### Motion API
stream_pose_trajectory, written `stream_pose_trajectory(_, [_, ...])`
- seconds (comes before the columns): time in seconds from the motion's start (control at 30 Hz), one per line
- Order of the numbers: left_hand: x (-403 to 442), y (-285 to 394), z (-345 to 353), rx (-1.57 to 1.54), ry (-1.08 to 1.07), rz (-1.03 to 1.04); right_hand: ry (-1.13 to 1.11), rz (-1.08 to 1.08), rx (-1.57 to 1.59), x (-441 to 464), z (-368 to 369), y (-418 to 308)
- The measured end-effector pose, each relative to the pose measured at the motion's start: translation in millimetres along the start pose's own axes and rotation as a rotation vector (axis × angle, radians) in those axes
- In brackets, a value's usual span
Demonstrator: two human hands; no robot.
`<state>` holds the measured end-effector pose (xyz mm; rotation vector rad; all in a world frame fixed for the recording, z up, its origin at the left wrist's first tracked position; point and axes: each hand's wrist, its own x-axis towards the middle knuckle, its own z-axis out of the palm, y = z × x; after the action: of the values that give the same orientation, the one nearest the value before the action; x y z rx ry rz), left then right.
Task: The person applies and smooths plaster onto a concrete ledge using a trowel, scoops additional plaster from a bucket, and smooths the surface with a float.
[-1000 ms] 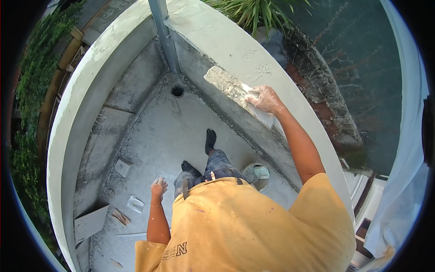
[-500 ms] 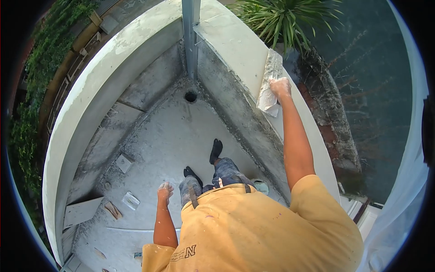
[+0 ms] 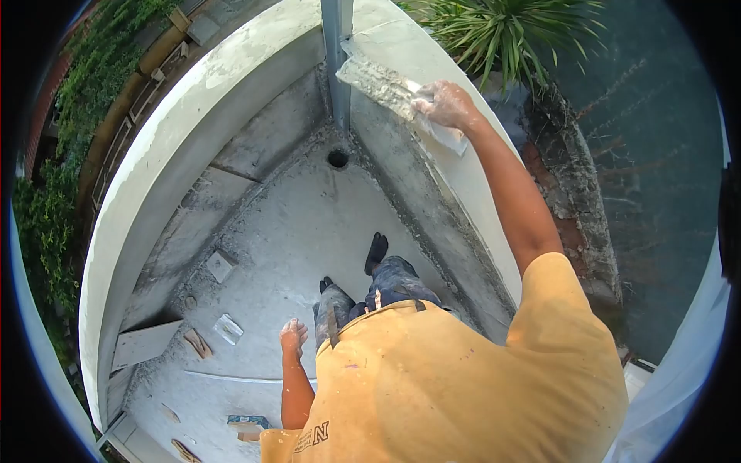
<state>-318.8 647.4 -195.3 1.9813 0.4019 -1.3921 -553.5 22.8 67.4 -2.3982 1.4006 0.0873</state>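
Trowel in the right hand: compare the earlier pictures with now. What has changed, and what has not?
The trowel has moved nearer the metal post and, since the middle picture, swung back to slant over the ledge's inner edge. The right hand moved with it, keeping its grip. The left hand stayed low beside the body.

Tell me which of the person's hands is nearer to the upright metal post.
The right. The right hand grips a flat tool over the wall top, close to the post; the left hand hangs beside the legs, farther back.
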Motion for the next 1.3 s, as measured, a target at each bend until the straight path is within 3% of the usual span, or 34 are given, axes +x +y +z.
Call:
stream_pose_trajectory(0.1, [-6.8, 7.1, -5.8, 0.033, 0.039, 0.019, 0.070, -0.099, -0.144, 59.2, -25.3, 63.8])
stream_pose_trajectory(0.3, [-18.3, 20.7, 5.3, 0.071, 0.061, 0.063, -0.310, -0.270, -0.023, 61.7, -9.0, 97.9])
stream_pose_trajectory(0.43, [-16.2, 21.4, 21.8, 0.150, -0.041, 0.078, -0.413, -0.190, -0.077, -50.5, -11.5, 101.1])
stream_pose_trajectory(0.53, [-9.7, 24.5, 36.2, 0.226, -0.109, 0.080, -0.449, -0.132, 0.051, -146.6, 9.3, 141.6])
stream_pose_trajectory(0.6, [0.2, 25.8, 36.5, 0.286, -0.161, 0.107, -0.436, -0.013, 0.006, -225.9, 21.5, 154.2])
stream_pose_trajectory(0.73, [15.5, 28.6, 22.2, 0.391, -0.210, 0.189, -0.475, 0.243, 0.214, -382.8, 42.5, 157.5])
stream_pose_trajectory(0.8, [20.2, 25.6, 5.2, 0.400, -0.203, 0.207, -0.374, 0.417, 0.310, -460.7, 51.1, 160.7])
stream_pose_trajectory(0.83, [20.4, 22.7, -2.9, 0.395, -0.192, 0.221, -0.207, 0.587, 0.310, -490.8, 39.8, 139.6])
stream_pose_trajectory(0.93, [13.1, 8.7, -31.4, 0.438, -0.176, 0.173, 0.427, 0.824, 0.476, -575.9, 91.8, 190.7])
stream_pose_trajectory(0.97, [14.7, -0.9, -41.9, 0.465, -0.162, 0.143, 0.431, 1.024, 0.467, -587.3, 97.1, 190.2])
stream_pose_trajectory(1.03, [18.2, -14.9, -57.1, 0.495, -0.130, 0.099, 0.419, 1.403, 0.443, -590.3, 105.0, 193.9])
stream_pose_trajectory(1.13, [17.3, -30.6, -56.7, 0.492, -0.105, 0.046, 0.505, 1.440, 0.447, -560.1, 137.9, 204.9])
stream_pose_trajectory(1.3, [7.9, -37.8, -23.2, 0.450, -0.137, 0.052, 0.376, 1.202, 0.522, -405.6, 101.1, 165.8])
